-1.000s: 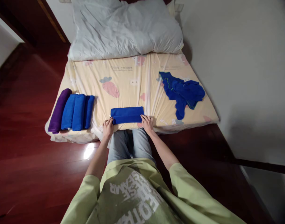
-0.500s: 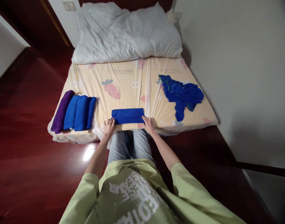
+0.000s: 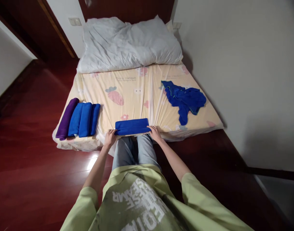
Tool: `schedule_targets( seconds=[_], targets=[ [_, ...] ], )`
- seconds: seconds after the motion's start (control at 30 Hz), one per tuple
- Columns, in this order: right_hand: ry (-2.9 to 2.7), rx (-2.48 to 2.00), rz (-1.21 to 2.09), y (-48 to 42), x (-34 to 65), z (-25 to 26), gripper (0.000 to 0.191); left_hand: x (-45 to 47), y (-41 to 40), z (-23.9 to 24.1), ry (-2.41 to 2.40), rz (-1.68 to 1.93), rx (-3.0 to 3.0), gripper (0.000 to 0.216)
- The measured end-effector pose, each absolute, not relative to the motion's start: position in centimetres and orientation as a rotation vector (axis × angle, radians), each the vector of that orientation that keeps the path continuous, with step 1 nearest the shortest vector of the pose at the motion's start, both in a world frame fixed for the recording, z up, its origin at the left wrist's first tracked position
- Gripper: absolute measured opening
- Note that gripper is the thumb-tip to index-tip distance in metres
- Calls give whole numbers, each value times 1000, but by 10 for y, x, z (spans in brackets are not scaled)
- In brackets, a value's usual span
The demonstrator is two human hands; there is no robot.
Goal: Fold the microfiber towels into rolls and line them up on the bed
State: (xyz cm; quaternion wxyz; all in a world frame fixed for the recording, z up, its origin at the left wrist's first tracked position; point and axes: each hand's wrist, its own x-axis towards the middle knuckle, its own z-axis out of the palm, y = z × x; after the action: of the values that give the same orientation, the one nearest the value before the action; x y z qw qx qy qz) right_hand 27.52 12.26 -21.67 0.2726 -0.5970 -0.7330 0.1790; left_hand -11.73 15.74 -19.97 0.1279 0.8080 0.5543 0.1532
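A blue towel (image 3: 132,126), folded into a long flat strip, lies at the front edge of the bed before my legs. My left hand (image 3: 110,137) grips its left end near the front corner. At the opposite end, my right hand (image 3: 155,132) pinches the towel's right side between thumb and fingers. Off to the left are a rolled purple towel (image 3: 67,119) and, beside it, several folded blue towels (image 3: 84,120) in a row. A crumpled blue cloth (image 3: 185,100) with a green edge rests on the right part of the bed.
The bed (image 3: 134,107) has a pale yellow sheet with carrot and rabbit prints. A large grey-white quilt (image 3: 132,45) is heaped at its head. A bare wall (image 3: 238,64) runs along the right side, and dark red floor (image 3: 36,154) lies around the left.
Both hands and the folded blue towel have come slightly nearer to me, towards the bed's front edge. The camera view has tilted up a little.
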Motion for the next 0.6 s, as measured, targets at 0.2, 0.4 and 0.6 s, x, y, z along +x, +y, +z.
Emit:
schedule_targets(
  seconds=[0.2, 0.4, 0.6],
  targets=[
    [-1785, -1618, 544, 140, 273, -216, 45, -120, 167, -203, 1631, 609, 2220, 40],
    [-1551, -1805, 551, 151, 265, -222, 26, -118, 174, -210, 1730, 715, 2023, 34],
    [-1362, -1820, 581, 167, 262, -230, 35, -107, 191, -206, 1799, 807, 1824, 36]
  ],
)
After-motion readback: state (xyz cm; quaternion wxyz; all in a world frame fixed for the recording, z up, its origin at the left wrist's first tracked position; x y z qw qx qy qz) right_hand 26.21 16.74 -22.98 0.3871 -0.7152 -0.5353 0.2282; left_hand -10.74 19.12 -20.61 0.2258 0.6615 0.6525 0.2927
